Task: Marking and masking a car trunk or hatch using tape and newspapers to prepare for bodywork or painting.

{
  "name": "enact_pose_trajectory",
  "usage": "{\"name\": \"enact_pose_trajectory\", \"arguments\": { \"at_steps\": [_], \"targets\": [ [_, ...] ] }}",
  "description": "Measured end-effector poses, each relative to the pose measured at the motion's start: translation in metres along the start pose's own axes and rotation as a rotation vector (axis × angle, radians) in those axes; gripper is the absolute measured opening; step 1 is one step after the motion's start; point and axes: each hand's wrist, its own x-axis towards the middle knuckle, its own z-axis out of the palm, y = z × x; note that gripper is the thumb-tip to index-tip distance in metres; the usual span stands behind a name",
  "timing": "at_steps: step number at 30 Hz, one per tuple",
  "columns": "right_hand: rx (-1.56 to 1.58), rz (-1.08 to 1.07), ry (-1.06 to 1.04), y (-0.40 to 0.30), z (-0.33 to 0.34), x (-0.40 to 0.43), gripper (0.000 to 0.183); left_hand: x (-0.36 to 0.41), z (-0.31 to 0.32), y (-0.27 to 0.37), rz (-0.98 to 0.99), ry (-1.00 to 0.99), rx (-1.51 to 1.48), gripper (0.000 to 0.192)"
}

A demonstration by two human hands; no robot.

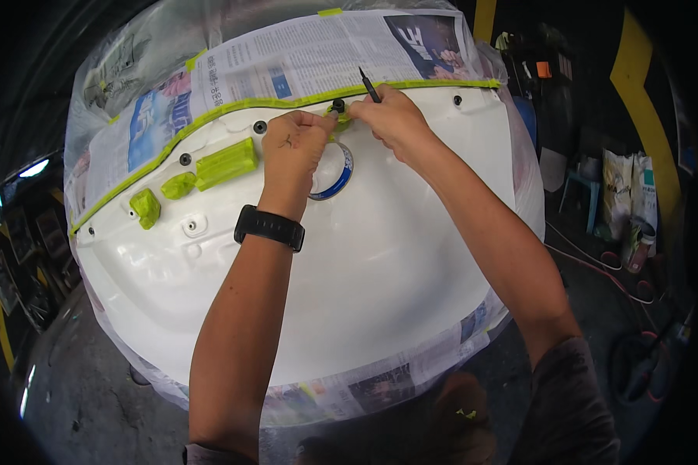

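Before me is a white car body panel (372, 261), bordered by newspaper and yellow-green masking tape. My left hand (295, 142), with a black band on its wrist, pinches a piece of yellow-green masking tape (341, 118) beside a black round fitting (338, 106). My right hand (392, 119) comes at the same fitting from the right, its fingertips close together at the tape. A slim black pointed tool (369, 85), perhaps a craft knife, is held in that hand with its tip away from me. Partly behind my left hand lies a tape roll (342, 180) with a blue-printed core.
Tape-wrapped parts (227, 164) and black fittings (260, 127) line the panel's upper left. Newspaper (302, 64) and plastic sheeting (168, 35) cover the area beyond. At right stand a blue stool (581, 195) and bags (619, 192); hoses (608, 270) cross the floor.
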Motion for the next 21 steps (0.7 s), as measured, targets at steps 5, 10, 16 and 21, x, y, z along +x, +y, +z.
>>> {"name": "enact_pose_trajectory", "arguments": {
  "at_steps": [5, 10, 16, 21],
  "targets": [
    [-0.057, -0.049, 0.132, 0.002, -0.012, -0.008, 0.027, -0.02, 0.0, 0.012, 0.254, 0.332, 0.268, 0.021],
    [-0.214, -0.108, 0.0, -0.01, -0.002, -0.017, 0.029, -0.019, 0.011, 0.014, 0.317, 0.249, 0.414, 0.021],
    [-0.236, -0.047, -0.009, -0.006, 0.0, -0.006, 0.028, 0.001, 0.01, -0.006, 0.284, 0.239, 0.503, 0.021],
    [0.018, 0.007, -0.088, 0.003, 0.002, 0.001, 0.016, 0.005, 0.012, -0.003, 0.106, 0.196, 0.335, 0.02]
  ]
}}
